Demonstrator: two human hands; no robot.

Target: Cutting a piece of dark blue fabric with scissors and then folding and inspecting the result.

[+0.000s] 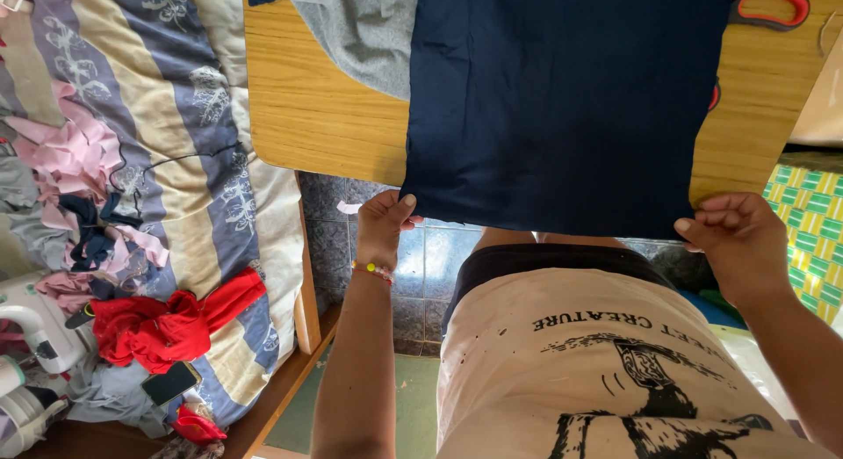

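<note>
The cloth [562, 108] I hold is plain dark navy. The surface [316, 116] is honey-yellow wood grain. My scissors [771, 6] have red handles. The bed sheet [176, 160] shows cream and blue-grey stripes with pale flowers; a red garment [167, 323] lies on it.

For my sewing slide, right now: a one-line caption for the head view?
Both hands, left hand and right hand, pinch the near corners of navy cloth spread over a wooden table.

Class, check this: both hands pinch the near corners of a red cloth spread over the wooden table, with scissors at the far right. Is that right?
Not quite: the cloth is dark navy, not red, as the head view shows. The left hand and right hand do pinch its near corners on the wooden table, scissors far right.
</note>
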